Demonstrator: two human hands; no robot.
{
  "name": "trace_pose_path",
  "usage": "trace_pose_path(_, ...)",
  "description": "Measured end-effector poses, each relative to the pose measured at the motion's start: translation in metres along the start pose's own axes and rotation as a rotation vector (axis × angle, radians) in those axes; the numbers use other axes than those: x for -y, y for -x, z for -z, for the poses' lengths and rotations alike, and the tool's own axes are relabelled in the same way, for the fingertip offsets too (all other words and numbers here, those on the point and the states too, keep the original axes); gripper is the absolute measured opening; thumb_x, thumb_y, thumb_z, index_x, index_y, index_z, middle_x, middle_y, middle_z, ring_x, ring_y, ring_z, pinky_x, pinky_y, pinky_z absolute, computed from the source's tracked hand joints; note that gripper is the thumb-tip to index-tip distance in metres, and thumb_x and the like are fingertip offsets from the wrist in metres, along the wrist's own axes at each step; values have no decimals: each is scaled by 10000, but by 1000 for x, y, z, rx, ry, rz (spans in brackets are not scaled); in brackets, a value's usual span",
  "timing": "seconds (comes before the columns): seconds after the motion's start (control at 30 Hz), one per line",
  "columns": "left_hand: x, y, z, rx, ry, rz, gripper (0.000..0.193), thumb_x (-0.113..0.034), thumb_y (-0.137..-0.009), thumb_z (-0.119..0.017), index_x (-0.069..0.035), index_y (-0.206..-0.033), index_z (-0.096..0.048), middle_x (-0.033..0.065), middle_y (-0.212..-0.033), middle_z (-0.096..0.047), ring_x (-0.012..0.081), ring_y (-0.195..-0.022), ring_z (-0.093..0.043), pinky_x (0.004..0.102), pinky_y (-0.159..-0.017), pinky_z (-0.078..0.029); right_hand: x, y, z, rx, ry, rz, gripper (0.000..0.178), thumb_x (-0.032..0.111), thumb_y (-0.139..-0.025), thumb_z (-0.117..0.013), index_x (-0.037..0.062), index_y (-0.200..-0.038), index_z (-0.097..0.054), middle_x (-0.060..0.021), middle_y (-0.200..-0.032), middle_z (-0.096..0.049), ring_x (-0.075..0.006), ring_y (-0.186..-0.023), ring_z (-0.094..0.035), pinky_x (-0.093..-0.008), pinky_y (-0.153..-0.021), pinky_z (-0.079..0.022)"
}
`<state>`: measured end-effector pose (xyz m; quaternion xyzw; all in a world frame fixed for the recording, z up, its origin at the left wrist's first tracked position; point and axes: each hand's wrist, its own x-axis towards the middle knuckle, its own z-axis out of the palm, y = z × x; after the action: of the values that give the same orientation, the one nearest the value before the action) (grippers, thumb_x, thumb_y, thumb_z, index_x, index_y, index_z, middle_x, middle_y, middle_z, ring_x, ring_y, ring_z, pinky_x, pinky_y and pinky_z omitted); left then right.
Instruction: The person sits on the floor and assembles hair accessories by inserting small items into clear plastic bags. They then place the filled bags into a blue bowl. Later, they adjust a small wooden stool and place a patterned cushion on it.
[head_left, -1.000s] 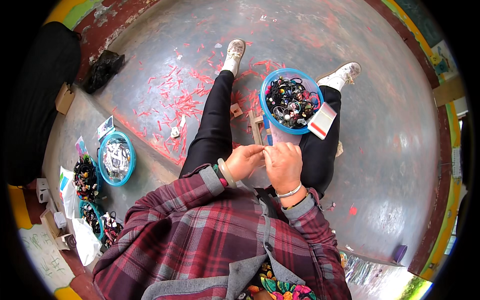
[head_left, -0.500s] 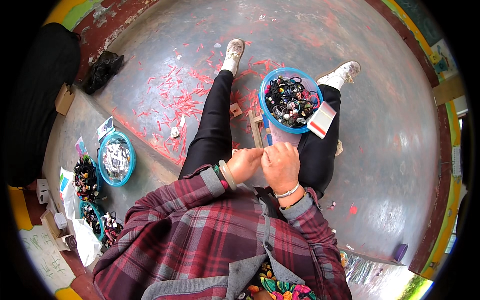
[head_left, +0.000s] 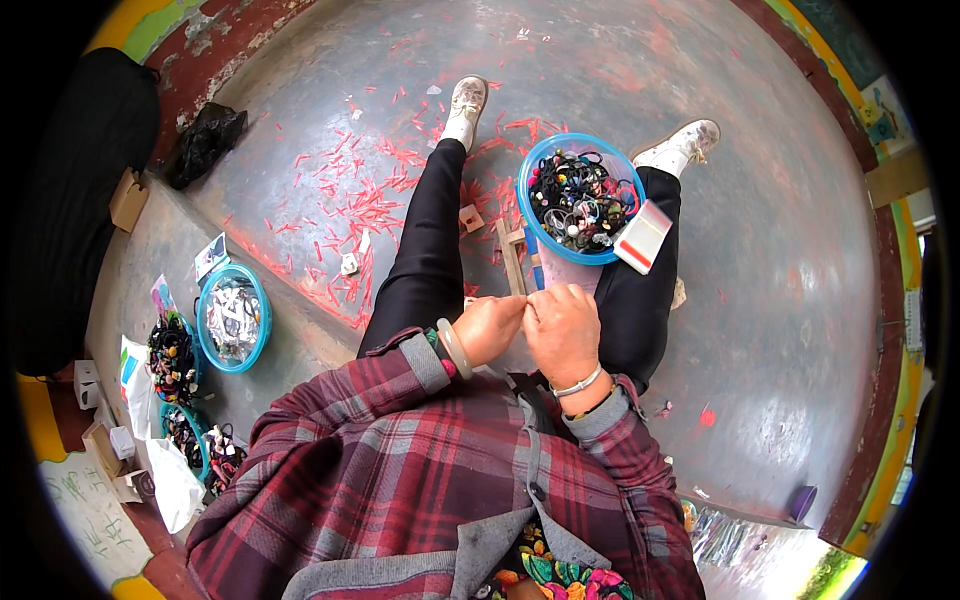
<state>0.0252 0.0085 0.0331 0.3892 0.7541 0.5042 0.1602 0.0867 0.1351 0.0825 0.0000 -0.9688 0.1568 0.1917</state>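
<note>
My left hand [head_left: 487,328] and my right hand [head_left: 562,335] meet in front of my body, fingertips touching. Both are closed, the fingers bent into a pinch; whatever lies between them is too small or hidden to make out. Just beyond the right hand is a blue-rimmed basin [head_left: 527,207] full of dark hair ties [head_left: 582,195] with colourful beads and charms. A stack of white cards with a red stripe [head_left: 643,238] rests against the basin's right rim, above my right leg.
To the left stands a blue basket [head_left: 265,320] of small white packets, with bundles of dark hair ties [head_left: 172,360] and white bags [head_left: 175,485] near it. Red scraps [head_left: 370,210] litter the floor around my left leg. A wooden frame [head_left: 511,260] is between my legs.
Hardly anything differs. Both hands stay together in the same place, with only a slight shift of the fingers.
</note>
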Motion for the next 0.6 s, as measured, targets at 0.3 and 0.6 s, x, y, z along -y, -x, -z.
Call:
trace_pose_path(0.3, 0, 0, -1, 15, 31, 52, 97, -18, -822, -455, 6, -812, -548, 129, -565, -545, 242, -505, -575, 326, -487, -447, -4, 3, -4, -16, -113, -38, 98, 146, -738, -565, 75, -685, -523, -78, -703, -518, -256, -701, -515, -380, -622, -396)
trace_pose_path(0.6, 2, 0, 0, 52, -16, 30, 120, -12, -831, -460, 17, -865, -571, 123, -580, -560, 213, -512, -587, 306, -485, -451, -3, 2, -8, -55, -82, -55, 66, 97, -675, -609, 70, -678, -548, -82, -694, -546, -283, -680, -519, -395, -612, -415)
